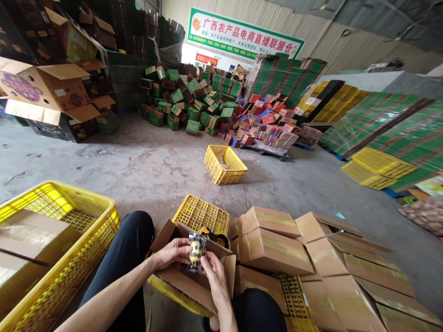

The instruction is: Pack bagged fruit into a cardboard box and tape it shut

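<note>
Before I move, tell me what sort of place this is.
Probably a farm-produce warehouse: a green-bordered white banner names one, green cardboard cartons stand wrapped in stacks, and yellow plastic crates sit on grey concrete floor.

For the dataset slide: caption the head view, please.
Both hands hold a small plastic-wrapped yellow-and-black item over an open cardboard box on a warehouse floor.

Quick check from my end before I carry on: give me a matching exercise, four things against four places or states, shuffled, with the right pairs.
1. wrapped packet
2. open cardboard box
3. banner
4. yellow crate at far left

A. high on the far wall
B. with a taped box inside
C. in the fingers of left hand and right hand
D. directly below the packet

Pairs: 1-C, 2-D, 3-A, 4-B
</note>
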Available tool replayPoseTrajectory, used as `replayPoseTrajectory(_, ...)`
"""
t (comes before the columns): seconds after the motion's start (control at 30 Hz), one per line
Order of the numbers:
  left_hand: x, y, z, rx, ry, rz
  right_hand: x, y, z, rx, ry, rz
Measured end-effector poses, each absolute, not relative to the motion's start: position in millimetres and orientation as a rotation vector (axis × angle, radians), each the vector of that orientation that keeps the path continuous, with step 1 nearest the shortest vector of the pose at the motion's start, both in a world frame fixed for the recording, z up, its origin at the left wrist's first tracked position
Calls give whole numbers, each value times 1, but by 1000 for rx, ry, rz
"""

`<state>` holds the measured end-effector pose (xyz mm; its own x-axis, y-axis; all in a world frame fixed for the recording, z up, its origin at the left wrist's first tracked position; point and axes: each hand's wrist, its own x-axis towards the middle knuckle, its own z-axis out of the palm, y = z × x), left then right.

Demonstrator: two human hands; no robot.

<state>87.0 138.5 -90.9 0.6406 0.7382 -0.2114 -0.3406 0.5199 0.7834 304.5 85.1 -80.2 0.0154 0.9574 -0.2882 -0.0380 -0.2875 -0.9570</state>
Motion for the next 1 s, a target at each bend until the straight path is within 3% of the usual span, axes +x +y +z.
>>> replayPoseTrajectory(0.53, 92, 134, -96, 812, 658, 737, 305, 77, -64, -1370, -975, 1494)
replayPoseTrajectory(1.0, 89, 137, -94, 673, 568, 846, 312, 84, -79, -1388, -884, 1400)
